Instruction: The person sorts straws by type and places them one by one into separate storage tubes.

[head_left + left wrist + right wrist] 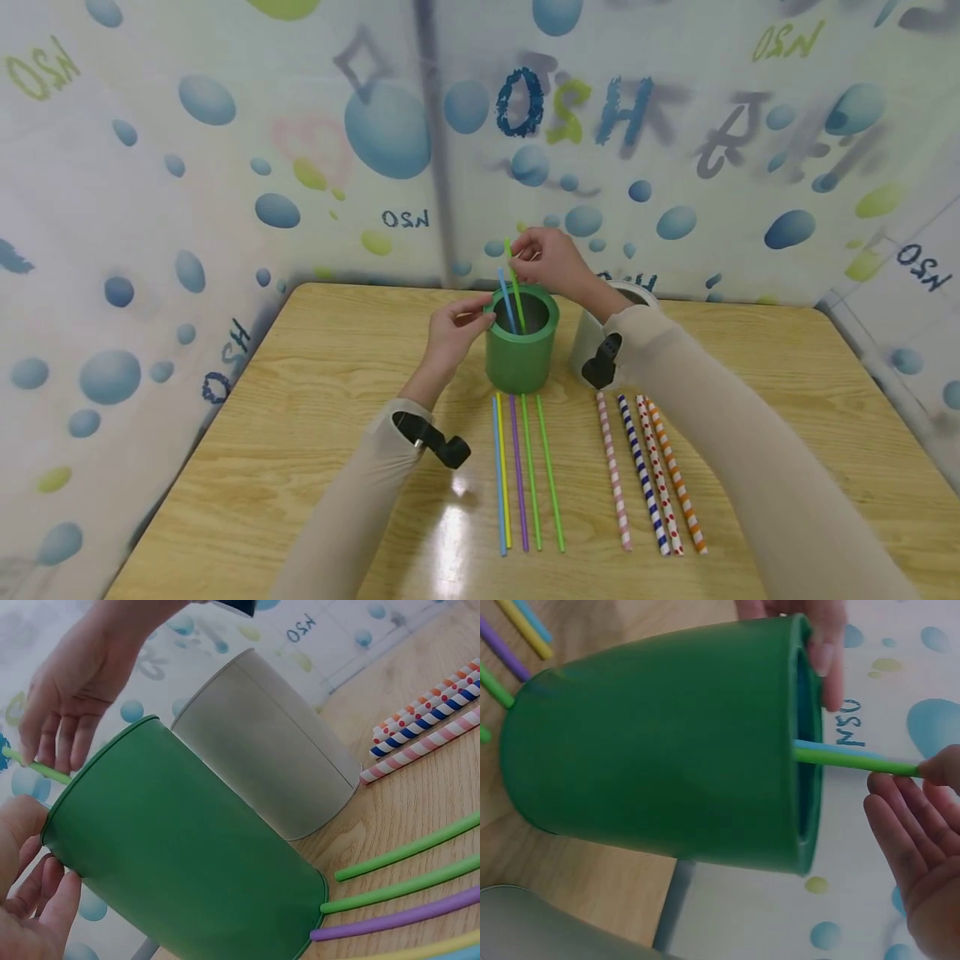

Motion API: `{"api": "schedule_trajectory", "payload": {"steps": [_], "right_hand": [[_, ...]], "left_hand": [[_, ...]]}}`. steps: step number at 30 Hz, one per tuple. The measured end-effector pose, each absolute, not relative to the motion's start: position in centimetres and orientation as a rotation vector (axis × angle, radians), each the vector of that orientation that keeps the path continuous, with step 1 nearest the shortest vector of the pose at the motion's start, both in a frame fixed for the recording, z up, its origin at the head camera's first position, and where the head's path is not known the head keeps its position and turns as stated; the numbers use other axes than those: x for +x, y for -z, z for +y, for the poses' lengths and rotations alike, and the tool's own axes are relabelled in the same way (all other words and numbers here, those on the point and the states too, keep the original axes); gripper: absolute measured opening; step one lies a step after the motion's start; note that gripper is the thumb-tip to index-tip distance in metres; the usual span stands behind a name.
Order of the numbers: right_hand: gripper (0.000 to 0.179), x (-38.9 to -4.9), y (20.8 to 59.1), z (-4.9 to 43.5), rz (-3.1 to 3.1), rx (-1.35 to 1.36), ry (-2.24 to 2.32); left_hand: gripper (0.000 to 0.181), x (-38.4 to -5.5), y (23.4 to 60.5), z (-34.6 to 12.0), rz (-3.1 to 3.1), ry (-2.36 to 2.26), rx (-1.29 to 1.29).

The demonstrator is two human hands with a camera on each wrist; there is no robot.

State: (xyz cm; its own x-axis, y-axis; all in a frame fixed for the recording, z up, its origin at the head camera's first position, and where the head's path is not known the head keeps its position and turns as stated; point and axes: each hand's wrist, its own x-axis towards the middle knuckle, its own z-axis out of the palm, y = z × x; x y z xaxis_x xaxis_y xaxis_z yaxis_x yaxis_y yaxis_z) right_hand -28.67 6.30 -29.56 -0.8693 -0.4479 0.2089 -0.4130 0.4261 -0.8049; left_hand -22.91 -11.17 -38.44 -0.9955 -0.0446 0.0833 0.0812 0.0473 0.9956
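A green bucket (521,362) stands on the wooden table, with a blue straw (506,296) and a green straw (519,304) leaning up out of its mouth. My left hand (452,333) grips the bucket's rim at its left side; the right wrist view shows a fingertip (823,658) over the edge. Above the opening, my right hand (553,262) pinches the upper end of the green straw between thumb and fingers. The straw's lower end sits inside the bucket, as the right wrist view (855,760) also suggests. The bucket's bottom is hidden.
Right of the green bucket stands a grey-white bucket (266,746), partly behind my right forearm. Plain straws in blue, yellow, purple (519,475) and green lie before the green bucket. Several patterned paper straws (643,475) lie farther right. A printed backdrop (390,133) rises behind the table.
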Motion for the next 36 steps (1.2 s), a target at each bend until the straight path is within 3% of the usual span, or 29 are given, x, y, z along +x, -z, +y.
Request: {"api": "schedule_trajectory", "payload": {"steps": [15,36], "right_hand": [[0.016,-28.5,31.9,5.9,2.627,-0.611,1.272],[0.016,-28.5,31.7,5.6,2.608,-0.511,1.249]], "left_hand": [[0.028,-23.0,38.5,-11.1,-2.197,2.104,-0.051],[0.031,-22.7,38.2,-11.2,-2.201,2.139,-0.042]]}}
